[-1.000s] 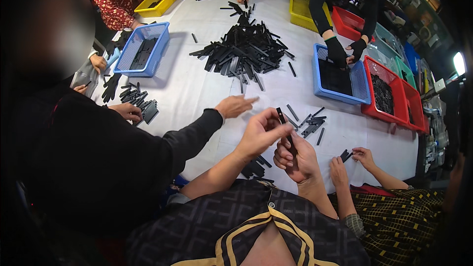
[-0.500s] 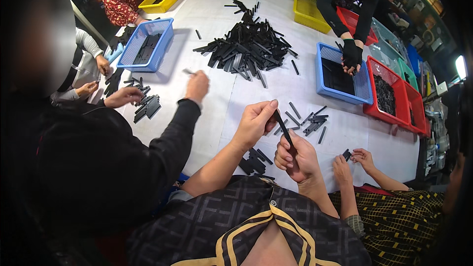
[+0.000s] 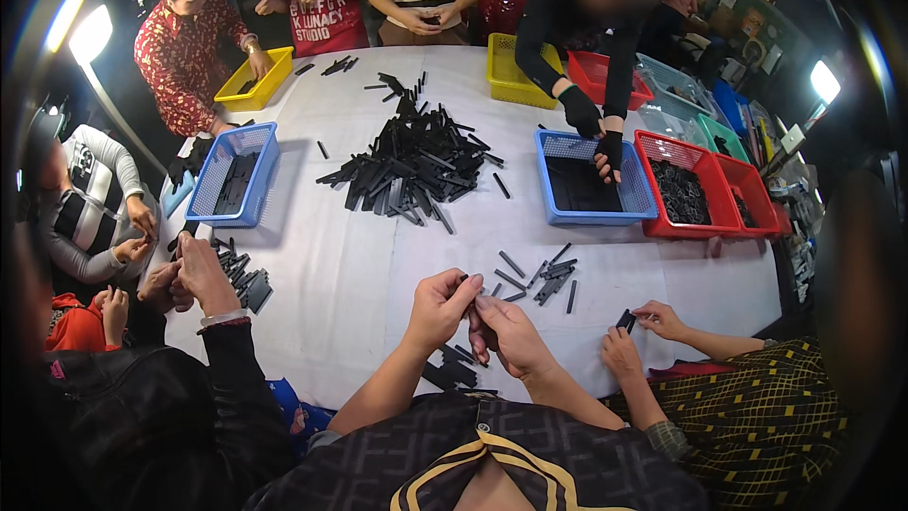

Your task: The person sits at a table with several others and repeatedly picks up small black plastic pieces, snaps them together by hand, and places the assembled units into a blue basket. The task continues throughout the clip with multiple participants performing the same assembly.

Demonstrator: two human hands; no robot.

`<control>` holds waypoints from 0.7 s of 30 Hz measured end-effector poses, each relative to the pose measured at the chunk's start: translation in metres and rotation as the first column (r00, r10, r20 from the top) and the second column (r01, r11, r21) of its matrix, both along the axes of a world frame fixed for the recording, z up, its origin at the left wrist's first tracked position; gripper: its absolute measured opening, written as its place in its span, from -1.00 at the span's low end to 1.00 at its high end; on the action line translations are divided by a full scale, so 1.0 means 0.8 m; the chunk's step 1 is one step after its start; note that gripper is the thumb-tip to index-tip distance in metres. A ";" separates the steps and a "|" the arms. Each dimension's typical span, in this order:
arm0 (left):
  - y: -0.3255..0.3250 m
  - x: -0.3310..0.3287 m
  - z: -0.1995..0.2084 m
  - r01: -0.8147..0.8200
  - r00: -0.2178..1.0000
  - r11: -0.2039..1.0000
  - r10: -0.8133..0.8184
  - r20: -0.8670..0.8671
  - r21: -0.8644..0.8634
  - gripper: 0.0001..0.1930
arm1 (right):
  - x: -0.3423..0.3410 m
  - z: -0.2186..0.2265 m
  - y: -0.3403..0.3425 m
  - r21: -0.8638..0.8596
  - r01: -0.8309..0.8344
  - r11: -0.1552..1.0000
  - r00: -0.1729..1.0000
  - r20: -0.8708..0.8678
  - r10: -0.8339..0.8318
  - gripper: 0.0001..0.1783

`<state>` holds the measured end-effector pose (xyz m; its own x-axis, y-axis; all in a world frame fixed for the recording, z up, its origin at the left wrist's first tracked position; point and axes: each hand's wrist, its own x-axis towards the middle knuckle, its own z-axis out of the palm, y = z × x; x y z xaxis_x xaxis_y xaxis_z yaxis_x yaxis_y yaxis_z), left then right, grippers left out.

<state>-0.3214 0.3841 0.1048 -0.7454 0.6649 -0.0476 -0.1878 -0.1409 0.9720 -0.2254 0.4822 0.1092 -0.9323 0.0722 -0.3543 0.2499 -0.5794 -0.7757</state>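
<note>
My left hand (image 3: 443,310) and my right hand (image 3: 514,333) meet close together above the near middle of the table, fingers closed. Between them is a slim black strip (image 3: 463,278); only its dark tip shows above my left fingertips, and the rest is hidden by my fingers. Just below my hands lies a small group of black strips (image 3: 452,374), close to my body. Beyond my right hand are several more loose black strips (image 3: 556,282). A large heap of black strips (image 3: 407,166) covers the middle of the white table (image 3: 359,265).
Blue baskets stand left (image 3: 270,185) and right (image 3: 601,218), each holding black strips. Red baskets (image 3: 695,227) with black parts sit farther right; yellow baskets (image 3: 284,66) are at the far side. Co-workers surround the table; a neighbour's hands (image 3: 643,336) hold black strips at my right.
My hands have come closer together, the right one turning, and the strip that stood plainly between them is now mostly covered. The view has tilted up. The left neighbour's hands have drawn together.
</note>
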 end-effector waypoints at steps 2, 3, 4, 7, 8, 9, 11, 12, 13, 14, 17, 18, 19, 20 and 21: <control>0.000 -0.007 -0.008 -0.032 0.999 0.999 0.032 -0.005 -0.002 -0.72 | 0.001 0.000 0.001 0.004 -0.013 1.000 1.000 0.003 0.013 -0.66; -0.004 -0.012 -0.012 -0.062 0.998 0.998 0.062 0.012 -0.013 -0.73 | 0.004 -0.001 -0.001 -0.001 -0.033 0.999 0.999 0.009 0.033 -0.66; -0.008 -0.018 -0.015 -0.093 0.995 0.995 0.094 0.028 -0.025 -0.73 | 0.008 -0.002 -0.001 -0.007 -0.055 0.998 0.998 0.015 0.055 -0.66; -0.025 -0.062 -0.017 -0.299 0.942 0.952 0.282 0.185 0.072 -0.74 | 0.029 -0.001 0.010 -0.046 -0.152 0.987 0.988 -0.002 0.152 -0.68; -0.027 -0.065 -0.013 -0.245 0.960 0.966 0.231 0.159 0.079 -0.74 | 0.038 -0.003 0.011 -0.058 -0.137 0.989 0.990 0.010 0.138 -0.68; -0.028 -0.066 -0.006 -0.202 0.974 0.976 0.192 0.120 0.079 -0.74 | 0.039 -0.008 0.012 -0.077 -0.135 0.988 0.991 0.010 0.136 -0.69; -0.026 -0.045 0.004 -0.122 0.991 0.992 0.120 0.052 0.038 -0.75 | 0.030 -0.020 0.009 -0.081 -0.018 0.997 1.000 0.019 0.020 -0.68; -0.020 -0.032 0.001 -0.051 0.999 0.999 0.051 -0.016 -0.001 -0.79 | 0.024 -0.007 0.001 -0.097 0.024 0.995 1.000 0.022 -0.022 -0.68; -0.016 -0.020 -0.003 0.041 0.999 0.999 -0.041 -0.003 0.016 -0.80 | 0.017 0.007 -0.007 -0.109 0.068 0.992 0.997 0.026 -0.066 -0.68; -0.015 -0.009 0.002 0.126 0.985 0.989 -0.134 0.112 0.082 -0.80 | 0.013 0.005 -0.011 -0.119 0.035 0.992 0.999 0.004 -0.034 -0.68; -0.013 0.002 -0.016 0.087 0.996 0.996 -0.087 -0.016 0.034 -0.79 | 0.014 -0.005 -0.008 -0.143 -0.046 0.989 0.999 -0.035 0.041 -0.68; -0.013 0.001 -0.017 0.063 0.997 0.998 -0.062 -0.040 0.008 -0.79 | 0.015 -0.007 -0.004 -0.157 -0.075 0.985 0.997 -0.036 0.070 -0.68; -0.017 0.000 -0.018 0.038 0.997 0.999 -0.039 -0.064 -0.017 -0.79 | 0.016 -0.008 -0.001 -0.171 -0.104 0.980 0.994 -0.037 0.099 -0.68; -0.020 -0.002 -0.019 0.012 0.996 0.999 -0.015 -0.088 -0.043 -0.78 | 0.017 -0.009 -0.001 -0.150 -0.109 0.983 0.994 -0.032 0.105 -0.68; -0.022 -0.006 -0.021 -0.035 0.998 0.999 0.034 -0.051 -0.019 -0.78 | 0.018 -0.010 -0.003 -0.130 -0.113 0.985 0.994 -0.027 0.110 -0.68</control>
